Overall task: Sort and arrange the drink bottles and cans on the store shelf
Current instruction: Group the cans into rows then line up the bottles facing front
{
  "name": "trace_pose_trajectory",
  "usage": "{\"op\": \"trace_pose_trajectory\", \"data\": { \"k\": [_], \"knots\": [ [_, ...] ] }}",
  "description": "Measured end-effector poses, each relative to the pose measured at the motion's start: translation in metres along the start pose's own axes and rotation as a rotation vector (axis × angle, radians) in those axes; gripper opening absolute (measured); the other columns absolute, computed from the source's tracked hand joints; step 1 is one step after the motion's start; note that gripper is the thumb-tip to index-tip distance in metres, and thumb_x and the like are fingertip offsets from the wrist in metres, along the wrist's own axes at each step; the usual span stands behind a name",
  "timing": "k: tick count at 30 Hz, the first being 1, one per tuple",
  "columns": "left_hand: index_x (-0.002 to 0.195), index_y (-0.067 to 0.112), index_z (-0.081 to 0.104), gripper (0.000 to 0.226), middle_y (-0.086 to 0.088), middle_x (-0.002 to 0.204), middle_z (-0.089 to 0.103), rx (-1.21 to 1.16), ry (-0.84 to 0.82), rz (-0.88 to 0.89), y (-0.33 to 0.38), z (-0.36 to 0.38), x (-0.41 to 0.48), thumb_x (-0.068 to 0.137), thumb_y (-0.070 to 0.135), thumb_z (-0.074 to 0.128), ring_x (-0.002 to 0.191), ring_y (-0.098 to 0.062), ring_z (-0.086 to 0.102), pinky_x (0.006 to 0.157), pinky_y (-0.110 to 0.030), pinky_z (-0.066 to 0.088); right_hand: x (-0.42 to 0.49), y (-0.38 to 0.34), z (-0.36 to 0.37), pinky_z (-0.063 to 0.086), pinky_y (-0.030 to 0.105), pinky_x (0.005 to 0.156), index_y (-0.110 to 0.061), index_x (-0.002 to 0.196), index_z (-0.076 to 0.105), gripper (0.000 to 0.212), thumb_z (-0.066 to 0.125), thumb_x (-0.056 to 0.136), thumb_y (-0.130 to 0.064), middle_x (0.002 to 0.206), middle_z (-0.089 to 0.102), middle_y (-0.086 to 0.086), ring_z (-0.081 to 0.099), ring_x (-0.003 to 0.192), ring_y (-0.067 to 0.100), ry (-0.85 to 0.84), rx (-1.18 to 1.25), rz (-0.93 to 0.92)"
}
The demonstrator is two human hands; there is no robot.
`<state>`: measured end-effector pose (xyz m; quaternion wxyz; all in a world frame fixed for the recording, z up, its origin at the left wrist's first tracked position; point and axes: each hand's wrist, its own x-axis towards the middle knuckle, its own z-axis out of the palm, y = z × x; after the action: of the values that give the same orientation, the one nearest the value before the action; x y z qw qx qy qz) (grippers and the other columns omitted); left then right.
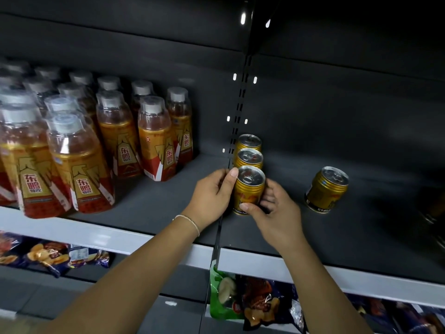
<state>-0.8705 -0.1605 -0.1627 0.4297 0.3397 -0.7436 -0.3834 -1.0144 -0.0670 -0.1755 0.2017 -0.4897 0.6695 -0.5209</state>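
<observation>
Three gold cans stand in a row running front to back on the dark shelf [154, 201], just right of the shelf joint. Both hands hold the front can [249, 186]: my left hand [212, 196] curls round its left side with the thumb at the rim, and my right hand [277, 213] wraps its right side and lower front. Behind it stand the middle can [250, 158] and the back can [249, 141]. A fourth gold can [326, 189] stands alone further right. Several orange bottles [154, 138] with grey caps fill the left of the shelf.
The grey shelf edge [120, 237] runs across the front. Snack bags [260, 302] lie on the lower shelf. More dark cans [433, 208] show dimly at the far right edge. Bare shelf lies between the bottles and the can row.
</observation>
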Motion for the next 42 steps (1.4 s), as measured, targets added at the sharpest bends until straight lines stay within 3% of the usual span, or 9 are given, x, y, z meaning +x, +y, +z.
{"op": "trace_pose_trajectory", "data": {
  "k": [7, 12, 15, 17, 20, 28, 34, 38, 42],
  "knots": [
    [0.086, 0.01, 0.06, 0.028, 0.002, 0.079, 0.057, 0.223, 0.197, 0.226, 0.009, -0.004, -0.008, 0.1, 0.027, 0.043, 0.075, -0.013, 0.052, 0.066, -0.029, 0.043, -0.006, -0.012, -0.005, 0.05, 0.018, 0.094, -0.049, 0.121, 0.053, 0.053, 0.082, 0.078, -0.035, 0.124, 0.06, -0.02, 0.059, 0.111, -0.006, 0.042, 0.085, -0.09],
    [0.089, 0.005, 0.061, 0.023, -0.001, 0.082, 0.059, 0.231, 0.25, 0.434, 0.033, 0.0, -0.027, 0.098, 0.019, 0.045, 0.072, -0.015, 0.054, 0.06, -0.034, 0.046, -0.013, -0.009, -0.044, 0.054, 0.047, 0.091, -0.022, 0.108, 0.066, 0.021, 0.072, 0.088, -0.024, 0.109, 0.065, 0.008, 0.065, 0.102, 0.026, 0.658, 0.111, -0.331],
    [0.088, 0.005, 0.062, 0.019, 0.003, 0.076, 0.057, 0.137, 0.186, 0.491, 0.055, 0.018, -0.036, 0.097, 0.015, 0.049, 0.067, -0.014, 0.054, 0.058, -0.032, 0.046, -0.002, 0.009, -0.081, 0.049, 0.026, 0.095, -0.029, 0.116, 0.06, 0.043, 0.074, 0.077, -0.017, 0.122, 0.052, -0.002, 0.059, 0.105, 0.01, 0.775, 0.029, -0.249],
    [0.094, 0.007, 0.064, 0.015, 0.012, 0.075, 0.055, 0.1, 0.129, 0.48, 0.068, 0.035, -0.037, 0.097, 0.014, 0.051, 0.067, -0.004, 0.053, 0.062, -0.021, 0.044, 0.01, 0.023, -0.1, 0.043, 0.018, 0.102, -0.017, 0.131, 0.052, 0.064, 0.079, 0.073, -0.012, 0.133, 0.045, 0.008, 0.051, 0.108, 0.002, 0.689, -0.02, -0.042],
    [0.106, 0.005, 0.066, 0.02, 0.016, 0.081, 0.048, 0.103, 0.047, 0.433, 0.08, 0.061, -0.034, 0.096, 0.015, 0.051, 0.073, 0.006, 0.05, 0.07, -0.009, 0.038, 0.022, 0.038, -0.107, 0.047, 0.042, 0.104, -0.024, 0.123, 0.047, 0.068, 0.086, 0.07, -0.012, 0.126, 0.057, 0.007, 0.058, 0.114, 0.02, 0.437, -0.015, 0.146],
    [0.11, 0.001, 0.07, 0.023, -0.008, 0.094, 0.07, 0.176, 0.022, 0.322, 0.073, 0.085, -0.044, 0.095, 0.012, 0.056, 0.077, -0.012, 0.062, 0.078, -0.022, 0.05, 0.005, 0.033, -0.113, 0.05, 0.037, 0.095, -0.025, 0.113, 0.058, 0.066, 0.091, 0.058, -0.04, 0.111, 0.063, 0.0, 0.059, 0.106, 0.017, 0.326, -0.164, 0.151],
    [0.06, 0.008, 0.049, 0.041, -0.001, 0.053, 0.048, 0.157, 0.028, 0.238, 0.075, 0.071, -0.054, 0.098, 0.026, 0.052, 0.051, -0.015, 0.048, 0.051, -0.032, 0.041, -0.037, 0.007, -0.098, 0.048, 0.027, 0.082, -0.038, 0.113, 0.057, 0.071, 0.085, 0.05, -0.055, 0.11, 0.058, -0.011, 0.056, 0.098, 0.006, 0.027, -0.216, 0.051],
    [0.058, 0.014, 0.049, 0.049, 0.002, 0.049, 0.05, 0.137, 0.073, 0.154, 0.067, 0.048, -0.058, 0.097, 0.043, 0.05, 0.05, -0.011, 0.051, 0.051, -0.026, 0.041, -0.053, 0.001, -0.084, 0.05, 0.01, 0.07, -0.048, 0.113, 0.051, 0.065, 0.087, 0.059, -0.044, 0.105, 0.063, -0.019, 0.062, 0.089, -0.005, -0.154, -0.144, 0.022],
    [0.06, 0.021, 0.053, 0.043, 0.011, 0.053, 0.056, 0.082, 0.05, 0.073, 0.052, 0.02, -0.059, 0.098, 0.041, 0.05, 0.051, -0.006, 0.053, 0.053, -0.019, 0.04, -0.054, 0.001, -0.061, 0.056, 0.022, 0.079, -0.036, 0.13, 0.053, 0.077, 0.091, 0.063, -0.032, 0.106, 0.063, -0.016, 0.063, 0.089, 0.001, -0.133, -0.092, 0.028]
  ]
}}
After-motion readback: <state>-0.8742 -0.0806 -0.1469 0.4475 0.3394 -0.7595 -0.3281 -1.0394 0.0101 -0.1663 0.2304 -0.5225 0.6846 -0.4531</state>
